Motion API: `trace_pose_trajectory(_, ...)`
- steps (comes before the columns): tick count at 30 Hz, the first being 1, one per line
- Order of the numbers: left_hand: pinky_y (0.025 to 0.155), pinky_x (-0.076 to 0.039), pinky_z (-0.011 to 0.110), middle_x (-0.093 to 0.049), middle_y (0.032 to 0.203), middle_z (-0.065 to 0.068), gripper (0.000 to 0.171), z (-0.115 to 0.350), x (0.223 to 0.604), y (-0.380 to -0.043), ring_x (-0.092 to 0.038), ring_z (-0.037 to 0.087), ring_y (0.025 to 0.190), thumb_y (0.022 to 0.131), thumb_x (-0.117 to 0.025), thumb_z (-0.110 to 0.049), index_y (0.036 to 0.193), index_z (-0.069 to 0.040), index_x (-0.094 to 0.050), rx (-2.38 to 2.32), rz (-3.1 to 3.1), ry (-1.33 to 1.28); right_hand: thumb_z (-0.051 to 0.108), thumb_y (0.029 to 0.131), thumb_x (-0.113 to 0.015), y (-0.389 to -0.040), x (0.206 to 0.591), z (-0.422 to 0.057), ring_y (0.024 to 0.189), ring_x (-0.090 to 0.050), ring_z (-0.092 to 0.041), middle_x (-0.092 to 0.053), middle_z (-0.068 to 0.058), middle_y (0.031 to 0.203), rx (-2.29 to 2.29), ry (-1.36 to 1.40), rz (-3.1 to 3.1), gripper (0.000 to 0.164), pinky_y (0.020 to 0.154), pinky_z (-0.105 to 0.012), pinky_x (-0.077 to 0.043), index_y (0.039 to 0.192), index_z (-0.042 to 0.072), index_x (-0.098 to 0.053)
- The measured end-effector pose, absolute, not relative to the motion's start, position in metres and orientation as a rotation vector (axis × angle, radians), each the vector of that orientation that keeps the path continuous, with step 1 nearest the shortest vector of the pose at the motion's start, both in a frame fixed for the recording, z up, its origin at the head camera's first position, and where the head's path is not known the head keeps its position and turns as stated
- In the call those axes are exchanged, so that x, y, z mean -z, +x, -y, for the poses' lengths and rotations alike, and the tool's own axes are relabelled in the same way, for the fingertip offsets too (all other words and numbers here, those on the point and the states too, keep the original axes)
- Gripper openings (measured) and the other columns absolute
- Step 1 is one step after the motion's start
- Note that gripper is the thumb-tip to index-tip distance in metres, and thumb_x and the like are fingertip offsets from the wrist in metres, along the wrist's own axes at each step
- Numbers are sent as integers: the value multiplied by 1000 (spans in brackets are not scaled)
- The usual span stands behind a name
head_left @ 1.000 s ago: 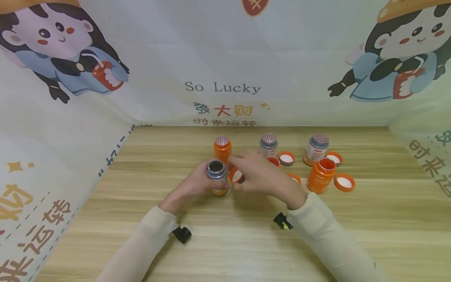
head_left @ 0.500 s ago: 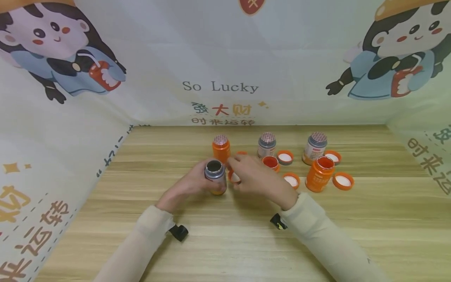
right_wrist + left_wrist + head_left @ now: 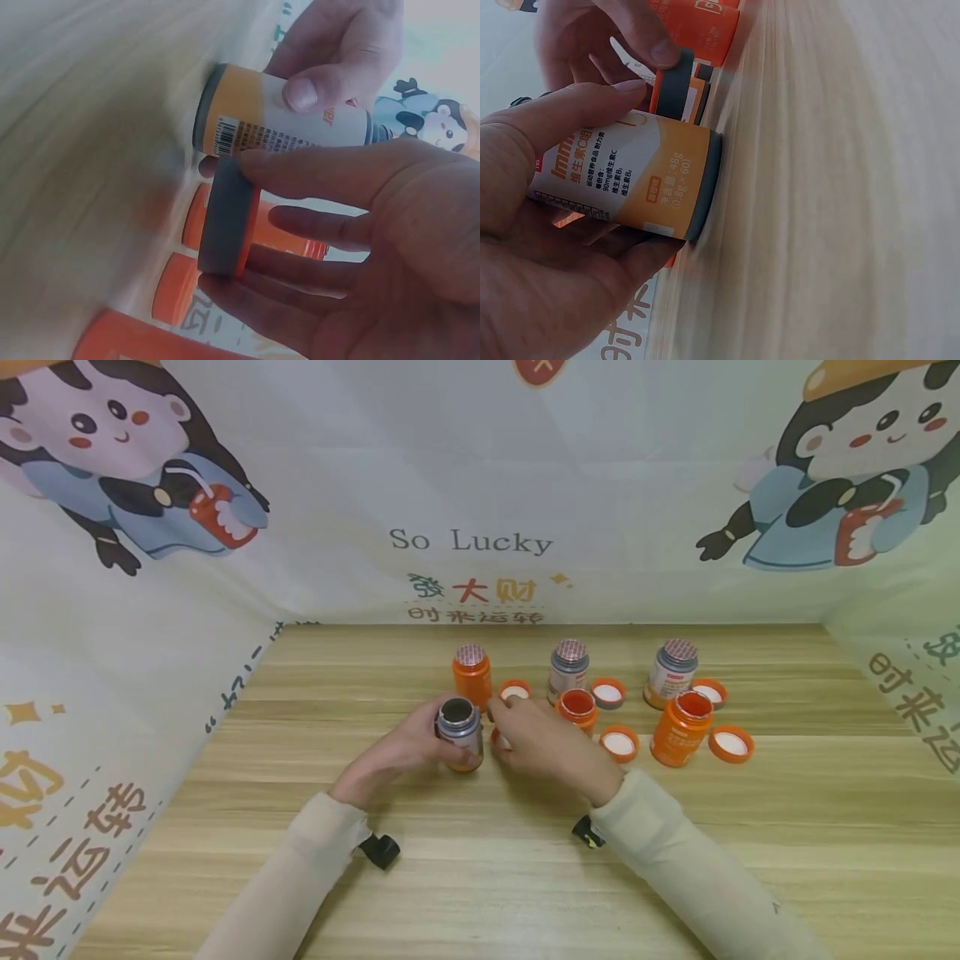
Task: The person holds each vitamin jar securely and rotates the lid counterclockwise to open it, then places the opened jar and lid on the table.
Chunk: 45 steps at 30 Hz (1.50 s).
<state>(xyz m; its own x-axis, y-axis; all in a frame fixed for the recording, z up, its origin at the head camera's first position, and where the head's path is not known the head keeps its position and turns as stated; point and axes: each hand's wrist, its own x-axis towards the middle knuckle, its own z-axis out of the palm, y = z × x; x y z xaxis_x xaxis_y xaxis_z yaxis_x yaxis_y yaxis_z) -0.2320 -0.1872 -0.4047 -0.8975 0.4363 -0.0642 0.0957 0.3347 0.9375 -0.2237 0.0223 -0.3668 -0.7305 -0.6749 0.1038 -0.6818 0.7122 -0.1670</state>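
My left hand (image 3: 405, 743) grips an uncapped vitamin bottle (image 3: 460, 739), thumb on its near side, fingers behind. It stands upright with a dark open mouth; its white-and-orange label (image 3: 641, 176) shows in the left wrist view. Just right of it, my right hand (image 3: 551, 737) pinches a grey cap with an orange inner rim (image 3: 225, 217) by its edge, between thumb and fingers. The cap is low over the table, right beside the bottle's base. In the head view the hand covers most of it.
Behind the left hand stands an orange bottle with a patterned seal (image 3: 472, 672), an orange cap (image 3: 514, 688) beside it. Rightward are sealed grey bottles (image 3: 568, 672) (image 3: 672, 675), open orange bottles (image 3: 577, 714) (image 3: 681, 731) and several upturned caps (image 3: 618, 743). A printed cloth wall (image 3: 322, 510) rises behind.
My right hand has lowered the cap and turned it flatter, shifting slightly left. The orange cap behind it has come into sight. My left hand keeps its grip on the bottle.
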Motion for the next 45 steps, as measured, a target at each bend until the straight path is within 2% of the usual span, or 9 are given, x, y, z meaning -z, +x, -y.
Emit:
trace_pose_trajectory(6, 105, -40, 43, -61, 121, 14, 71, 187, 406, -233, -56, 23, 109, 66, -82, 1, 129, -2, -50, -1588, -2294, 499, 16, 91, -59, -222, 371, -20, 66, -53, -20, -57, -4, 91, -335, 1097, 2921, 22, 62, -31, -47, 111, 9, -53)
trace_pose_trajectory(13, 105, -40, 43, -61, 120, 14, 71, 187, 406, -234, -56, 23, 108, 67, -81, 2, 130, -2, -49, -1592, -2289, 509, 14, 92, -59, -224, 375, -20, 69, -55, -17, -58, -5, 94, -408, 1110, 2970, 33, 64, -29, -50, 123, 7, -49)
trace_pose_trajectory(22, 105, -41, 44, -61, 120, 13, 71, 186, 406, -236, -56, 23, 109, 67, -81, 1, 130, -2, -49, -1564, -2304, 513, 16, 92, -58, -227, 380, -20, 72, -56, -16, -57, -4, 93, -379, 1098, 3011, 26, 63, -27, -49, 116, 8, -51)
trace_pose_trajectory(33, 106, -39, 46, -59, 121, 14, 73, 189, 408, -235, -55, 25, 110, 68, -80, 2, 133, -1, -46, -1549, -2302, 514, 22, 90, -59, -220, 367, -21, 73, -55, -20, -56, -7, 102, -355, 1027, 3010, 34, 66, -30, -50, 121, 9, -53)
trace_pose_trajectory(39, 106, -39, 44, -60, 120, 16, 74, 191, 411, -235, -56, 24, 108, 67, -79, 4, 132, -2, -45, -1540, -2268, 549, 23, 87, -61, -213, 339, -33, 80, -56, -17, -61, -1, 101, -473, 1041, 2830, 21, 69, -30, -50, 106, 13, -62)
trace_pose_trajectory(45, 105, -41, 44, -62, 117, 13, 70, 191, 412, -234, -57, 24, 107, 65, -81, 2, 128, -2, -49, -1513, -2279, 513, 24, 90, -63, -212, 313, -57, 86, -60, -17, -65, 0, 94, -615, 1051, 2708, 11, 73, -31, -53, 95, 14, -62)
